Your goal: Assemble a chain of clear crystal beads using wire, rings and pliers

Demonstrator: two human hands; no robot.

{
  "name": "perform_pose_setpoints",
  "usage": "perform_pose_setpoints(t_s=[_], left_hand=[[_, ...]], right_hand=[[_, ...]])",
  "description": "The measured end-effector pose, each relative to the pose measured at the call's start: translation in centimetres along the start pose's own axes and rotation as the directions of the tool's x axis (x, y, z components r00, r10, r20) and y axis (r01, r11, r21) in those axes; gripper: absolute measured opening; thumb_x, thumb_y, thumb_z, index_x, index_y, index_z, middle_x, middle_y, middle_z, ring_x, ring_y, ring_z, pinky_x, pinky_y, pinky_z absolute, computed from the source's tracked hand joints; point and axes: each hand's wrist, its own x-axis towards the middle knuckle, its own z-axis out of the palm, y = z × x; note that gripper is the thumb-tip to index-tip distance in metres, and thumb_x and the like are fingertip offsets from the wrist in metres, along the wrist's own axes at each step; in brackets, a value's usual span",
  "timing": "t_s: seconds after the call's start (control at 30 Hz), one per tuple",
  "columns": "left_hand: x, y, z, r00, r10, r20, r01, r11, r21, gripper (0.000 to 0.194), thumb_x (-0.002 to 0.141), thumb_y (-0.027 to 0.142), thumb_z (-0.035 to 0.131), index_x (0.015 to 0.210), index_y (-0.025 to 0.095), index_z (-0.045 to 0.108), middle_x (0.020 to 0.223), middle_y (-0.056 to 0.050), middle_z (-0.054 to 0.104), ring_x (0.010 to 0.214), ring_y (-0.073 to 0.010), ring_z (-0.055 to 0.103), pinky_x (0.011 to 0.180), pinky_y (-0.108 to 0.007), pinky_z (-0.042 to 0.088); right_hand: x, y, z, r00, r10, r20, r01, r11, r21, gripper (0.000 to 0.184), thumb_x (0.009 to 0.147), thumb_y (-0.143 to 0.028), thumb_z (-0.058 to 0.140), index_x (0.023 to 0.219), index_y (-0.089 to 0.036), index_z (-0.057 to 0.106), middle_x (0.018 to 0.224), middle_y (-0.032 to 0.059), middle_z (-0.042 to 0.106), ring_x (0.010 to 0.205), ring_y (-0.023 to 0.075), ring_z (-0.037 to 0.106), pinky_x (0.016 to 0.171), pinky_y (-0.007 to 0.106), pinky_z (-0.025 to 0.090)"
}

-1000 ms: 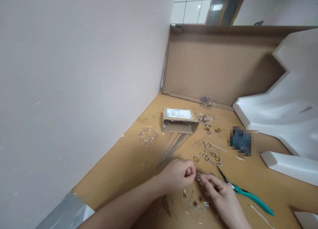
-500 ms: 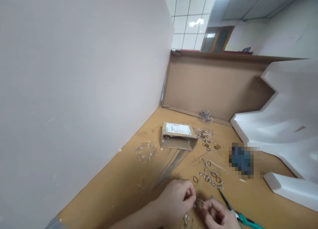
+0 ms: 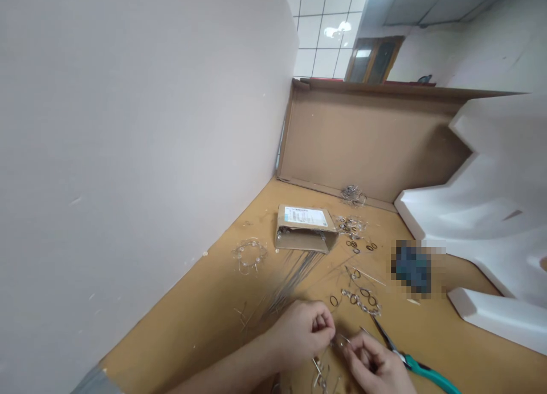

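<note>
Both left hand [image 3: 304,327] and right hand [image 3: 376,364] are pinching a thin, silvery, curved metal wire [image 3: 343,338] at lower centre; fingers [image 3: 327,322] should be pressing evenly, avoiding kinks.

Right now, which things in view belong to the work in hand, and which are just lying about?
Likely work:
curved wire, between left hand and right hand
teal-handled pliers
grey wires
dark rings

Likely lying about:
white foam
blurred dark object
</note>
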Motion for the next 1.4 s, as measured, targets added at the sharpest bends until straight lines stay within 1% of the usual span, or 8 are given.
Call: perform_pose_setpoints(t_s=[0.23,0.53,0.7,0.87,1.0,1.1,1.23,1.4], left_hand=[[0.0,-0.1,-1.2,0.997,0.005,0.077,-0.011,0.997,0.08,0.012,0.073,0.017,0.049,0.076,0.016,0.061,0.056,0.006,0.047,0.052,-0.0061,0.041,0.048,-0.016,0.029],[0.0,0.0,-1.6,0.998,0.062,-0.015,-0.057,0.971,0.231,0.021,0.069,0.021,0.057,0.089,0.017,0.061,0.088,-0.001,0.059,0.073,-0.0107,0.052,0.065,-0.019,0.04],[-0.1,-0.2,-0.8,0.991,0.039,0.127,-0.056,0.99,0.131,0.027,0.074,0.02,0.051,0.098,0.017,0.062,0.089,-0.002,0.066,0.075,-0.011,0.056,0.067,-0.019,0.041],[0.0,-0.3,-1.0,0.99,-0.018,0.137,-0.008,0.982,0.186,0.023,0.078,0.024,0.047,0.086,0.016,0.067,0.071,0.0,0.065,0.062,-0.0097,0.05,0.055,-0.018,0.034],[0.0,-0.6,-1.4,0.985,-0.016,0.173,-0.026,0.972,0.234,0.025,0.08,0.03,0.047,0.083,0.015,0.067,0.07,0.0,0.064,0.059,-0.009,0.048,0.053,-0.018,0.032],[0.0,-0.9,-1.5,0.985,-0.011,0.17,-0.042,0.952,0.302,0.024,0.08,0.031,0.048,0.084,0.016,0.067,0.07,0.0,0.064,0.059,-0.0093,0.048,0.053,-0.018,0.031],[0.0,-1.0,-1.6,0.99,-0.001,0.14,-0.047,0.94,0.338,0.023,0.08,0.029,0.048,0.082,0.016,0.067,0.07,0.001,0.064,0.059,-0.009,0.048,0.053,-0.018,0.031],[0.1,-0.8,-1.7,0.991,-0.002,0.137,-0.048,0.931,0.361,0.024,0.081,0.03,0.047,0.081,0.017,0.066,0.07,0.001,0.063,0.06,-0.009,0.049,0.054,-0.018,0.032]], right_hand=[[0.2,-0.2,-0.1,0.998,0.066,0.015,-0.067,0.989,0.128,0.037,0.071,-0.056,0.054,0.065,-0.019,0.058,0.047,-0.0097,0.024,0.045,0.0104,0.024,0.044,0.022,0.025],[0.6,-0.3,-1.1,0.981,0.02,0.193,-0.05,0.988,0.147,0.036,0.076,-0.052,0.052,0.077,-0.019,0.065,0.069,0.0022,0.062,0.065,0.0172,0.055,0.06,0.024,0.043],[0.2,-1.1,-0.6,0.992,0.042,0.12,-0.072,0.965,0.254,0.034,0.075,-0.052,0.054,0.079,-0.021,0.065,0.064,-0.0002,0.06,0.057,0.0142,0.051,0.053,0.022,0.04],[0.0,-1.4,-0.4,0.99,0.091,0.112,-0.12,0.948,0.296,0.034,0.076,-0.051,0.055,0.082,-0.02,0.066,0.055,-0.0037,0.052,0.047,0.011,0.043,0.045,0.021,0.036],[0.3,-1.2,-1.2,0.991,0.041,0.128,-0.055,0.992,0.111,0.037,0.08,-0.051,0.047,0.09,-0.019,0.065,0.061,0.0009,0.06,0.054,0.0151,0.054,0.049,0.023,0.044],[0.9,-0.8,-2.4,1.0,-0.004,0.011,0.005,0.99,-0.14,0.04,0.082,-0.052,0.042,0.094,-0.02,0.064,0.083,0.0066,0.07,0.066,0.0181,0.063,0.057,0.025,0.05],[2.4,-0.7,-5.2,0.993,0.026,-0.119,-0.066,0.936,-0.346,0.045,0.085,-0.049,0.033,0.104,-0.019,0.061,0.086,0.0068,0.072,0.062,0.0175,0.065,0.062,0.027,0.051],[5.6,-1.8,-8.9,0.987,0.053,-0.149,-0.135,0.773,-0.62,0.029,0.081,-0.039,0.044,0.092,-0.026,0.067,0.085,0.0069,0.072,0.079,0.0276,0.065,0.064,0.035,0.045]])
